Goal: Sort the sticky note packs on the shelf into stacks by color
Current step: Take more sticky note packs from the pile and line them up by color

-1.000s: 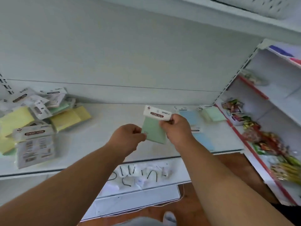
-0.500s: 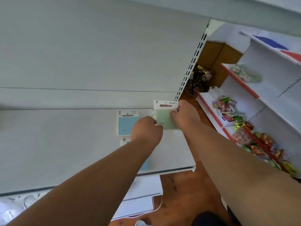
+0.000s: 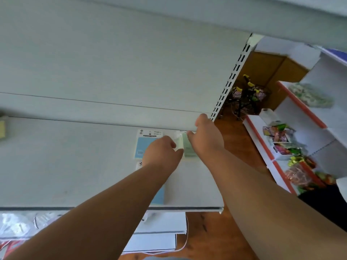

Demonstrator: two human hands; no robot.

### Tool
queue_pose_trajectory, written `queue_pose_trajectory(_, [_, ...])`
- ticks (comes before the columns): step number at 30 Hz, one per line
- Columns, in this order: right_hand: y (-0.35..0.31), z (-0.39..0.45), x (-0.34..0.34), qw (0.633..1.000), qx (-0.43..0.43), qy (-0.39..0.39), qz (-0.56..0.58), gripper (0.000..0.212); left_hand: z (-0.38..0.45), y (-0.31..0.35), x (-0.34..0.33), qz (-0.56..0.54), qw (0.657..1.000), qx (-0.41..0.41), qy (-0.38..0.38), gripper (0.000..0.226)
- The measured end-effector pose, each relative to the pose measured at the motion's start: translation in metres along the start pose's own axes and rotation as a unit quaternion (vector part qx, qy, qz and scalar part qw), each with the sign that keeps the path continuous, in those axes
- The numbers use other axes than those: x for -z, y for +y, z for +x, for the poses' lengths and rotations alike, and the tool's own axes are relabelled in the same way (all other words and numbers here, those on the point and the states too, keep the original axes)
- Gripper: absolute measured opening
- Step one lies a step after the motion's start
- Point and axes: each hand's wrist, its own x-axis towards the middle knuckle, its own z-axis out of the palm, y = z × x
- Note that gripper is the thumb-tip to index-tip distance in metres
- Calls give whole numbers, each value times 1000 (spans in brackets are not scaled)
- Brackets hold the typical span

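Note:
A light green sticky note pack (image 3: pixel 185 148) lies low at the back right of the white shelf (image 3: pixel 75 166), seemingly on other green packs. My right hand (image 3: pixel 205 137) grips its top right, thumb raised. My left hand (image 3: pixel 162 154) pinches its left edge. Just left of it, a blue pack (image 3: pixel 141 145) with a white header lies flat. A second blue pack (image 3: pixel 159 196) shows near the shelf's front edge, mostly hidden under my left forearm. A yellow pack (image 3: pixel 2 129) peeks in at the far left edge.
A slotted white upright (image 3: pixel 228 85) ends the shelf on the right. Beyond it stands a red-edged rack (image 3: pixel 262 143) with snack packets. Below the shelf's front lip are white boxes (image 3: pixel 161 229) and bagged hooks (image 3: pixel 16 226). The floor is brown wood.
My view swung right, away from the mixed pile. Both hands carried the green pack to the shelf's back right and lowered it beside the blue pack.

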Motion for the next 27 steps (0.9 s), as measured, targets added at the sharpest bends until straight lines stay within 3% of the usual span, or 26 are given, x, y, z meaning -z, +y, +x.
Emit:
queue_pose_trajectory(7, [-87,-19,-31,990,105,-27,94,16,-17,-64,75,28,997,31,59,18])
queue_pose_trajectory(16, [-297,-72,-106,956,209,-119,167,14,-36,-233,215,26,979,127,156,18])
queue_pose_trajectory(23, [-454,-123,-186,945,136,-225,196,16,-47,-361,341,97,967,127,198,24])
queue_pose_trajectory(27, [-502,-143,-202,916,13,-341,210,23,-58,-407,362,153,970,153,113,46])
